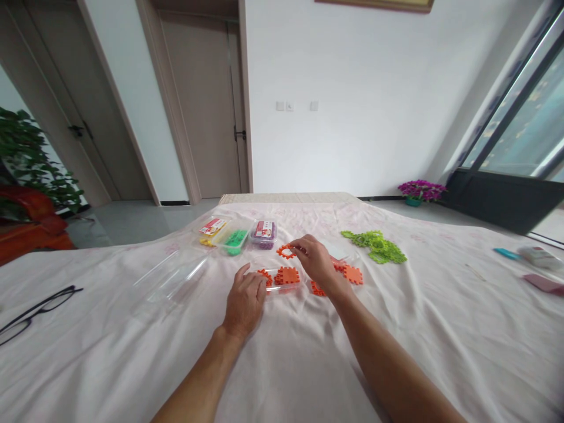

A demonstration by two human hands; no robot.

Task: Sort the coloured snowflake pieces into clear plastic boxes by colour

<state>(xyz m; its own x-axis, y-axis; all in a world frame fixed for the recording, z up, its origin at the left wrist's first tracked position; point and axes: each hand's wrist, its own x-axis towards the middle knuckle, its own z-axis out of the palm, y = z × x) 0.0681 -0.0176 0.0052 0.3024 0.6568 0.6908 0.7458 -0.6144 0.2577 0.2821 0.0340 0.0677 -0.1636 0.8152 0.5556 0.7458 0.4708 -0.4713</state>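
My right hand pinches an orange frame-shaped plastic piece just above the cloth-covered table. Below it a clear shallow box holds more orange pieces. My left hand rests palm down beside that box, fingers curled against its left end and touching an orange piece there. More orange pieces lie loose to the right of my right hand.
Small clear boxes with yellow, green and purple pieces stand behind. A heap of light green pieces lies at the right. Clear lids lie at the left, black glasses at the far left, small items at the far right.
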